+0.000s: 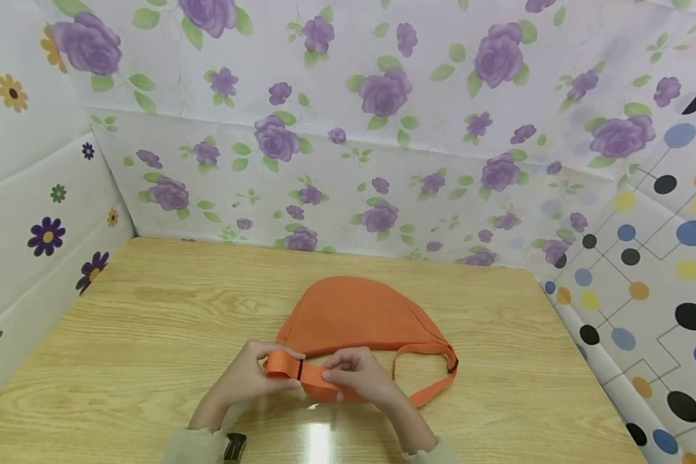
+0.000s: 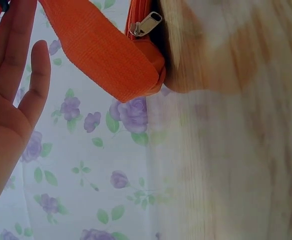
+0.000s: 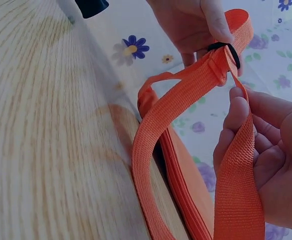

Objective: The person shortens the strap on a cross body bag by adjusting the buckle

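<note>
An orange waist bag (image 1: 354,312) lies on the table, its zipper edge toward me. Above its near side, my left hand (image 1: 245,375) holds a loop of the orange webbing strap (image 1: 280,364) at a black slider buckle (image 1: 300,369). In the right wrist view the left thumb presses by the slider (image 3: 230,54). My right hand (image 1: 367,375) pinches the strap just right of the slider between thumb and fingers. A metal zipper pull (image 2: 148,23) shows at the bag's end in the left wrist view.
Another black buckle (image 1: 453,366) sits on the strap at the bag's right end. Wooden table (image 1: 168,309) surrounds the bag. Flowered cloth (image 1: 336,180) rises behind, with a dotted cloth (image 1: 632,309) at right. A small black object (image 1: 234,446) is beside the left sleeve.
</note>
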{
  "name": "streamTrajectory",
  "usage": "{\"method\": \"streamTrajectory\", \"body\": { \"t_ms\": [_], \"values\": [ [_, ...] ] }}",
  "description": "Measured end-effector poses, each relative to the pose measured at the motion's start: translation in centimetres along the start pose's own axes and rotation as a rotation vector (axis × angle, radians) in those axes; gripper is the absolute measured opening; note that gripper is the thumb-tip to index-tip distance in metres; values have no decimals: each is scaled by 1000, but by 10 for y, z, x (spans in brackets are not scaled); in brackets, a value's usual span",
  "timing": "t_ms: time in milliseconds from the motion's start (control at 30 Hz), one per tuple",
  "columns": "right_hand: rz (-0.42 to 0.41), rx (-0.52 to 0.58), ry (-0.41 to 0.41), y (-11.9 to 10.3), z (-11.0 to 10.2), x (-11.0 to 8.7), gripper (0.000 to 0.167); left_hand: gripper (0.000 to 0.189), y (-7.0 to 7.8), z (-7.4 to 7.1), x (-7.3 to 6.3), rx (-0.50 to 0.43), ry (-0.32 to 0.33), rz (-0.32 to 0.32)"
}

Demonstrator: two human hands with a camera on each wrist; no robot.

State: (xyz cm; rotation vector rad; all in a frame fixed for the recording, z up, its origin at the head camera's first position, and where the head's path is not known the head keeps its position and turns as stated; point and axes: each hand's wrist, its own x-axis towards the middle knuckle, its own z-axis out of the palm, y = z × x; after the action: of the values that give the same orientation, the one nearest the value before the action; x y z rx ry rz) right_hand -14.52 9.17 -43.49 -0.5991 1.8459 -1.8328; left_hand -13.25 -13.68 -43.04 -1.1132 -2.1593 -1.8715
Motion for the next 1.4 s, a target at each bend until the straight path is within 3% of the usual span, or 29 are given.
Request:
{"method": "streamTrajectory", "body": {
  "t_ms": [567,967,1400],
  "values": [
    [-17,38,-29,-8,7,4,22,30,-3,6,3,-40,-12,-49],
    [-3,57,-5,-10,14,8,22,30,-3,9,8,-53,-31,28],
    [13,72,-32,-10,12,6,21,29,-2,7,7,-62,-29,27]
  ]
}}
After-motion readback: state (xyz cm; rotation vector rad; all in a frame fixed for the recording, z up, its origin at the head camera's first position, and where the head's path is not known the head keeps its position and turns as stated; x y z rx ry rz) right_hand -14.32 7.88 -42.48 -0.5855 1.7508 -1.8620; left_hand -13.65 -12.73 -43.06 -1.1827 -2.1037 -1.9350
